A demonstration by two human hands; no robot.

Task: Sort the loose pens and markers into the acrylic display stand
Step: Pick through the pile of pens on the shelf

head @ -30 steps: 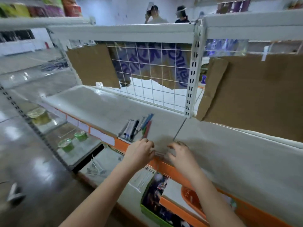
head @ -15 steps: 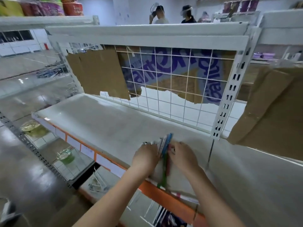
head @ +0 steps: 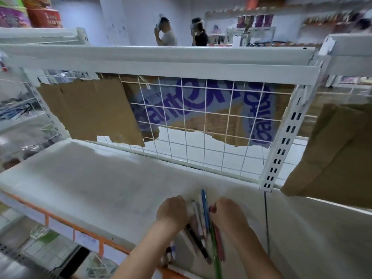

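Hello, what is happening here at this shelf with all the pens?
A person stands at a white shelf and gathers a bunch of pens and markers between both hands. The left hand presses on the bunch from one side, and the right hand from the other. The pens lie on the shelf near its front edge. No acrylic stand can be made out in this view, so nothing is sorted into it yet.
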